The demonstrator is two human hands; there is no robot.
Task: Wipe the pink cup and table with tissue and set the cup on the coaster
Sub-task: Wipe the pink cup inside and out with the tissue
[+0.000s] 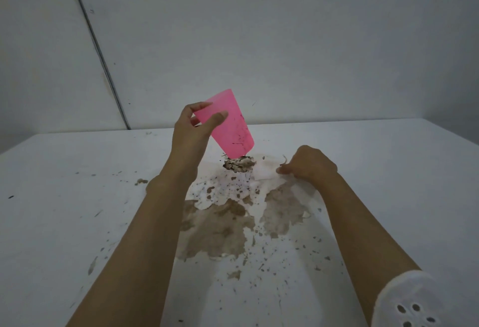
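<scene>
My left hand (193, 129) holds the pink cup (228, 129) above the table, upside down and tilted, with its rim low and right. Dark streaks mark the cup's side. Right under the rim sits a clump of wet brown dirt (239, 164) on a white tissue (233, 184) spread on the white table (64, 184). My right hand (309, 164) pinches the tissue's far right edge. Brown wet stains (220, 228) soak the near part of the tissue. No coaster is in view.
Brown specks and smears are scattered over the table around the tissue, mostly near me and to the left. The table's back edge meets a grey wall (285, 41). A white perforated sleeve (412, 303) shows at the bottom right.
</scene>
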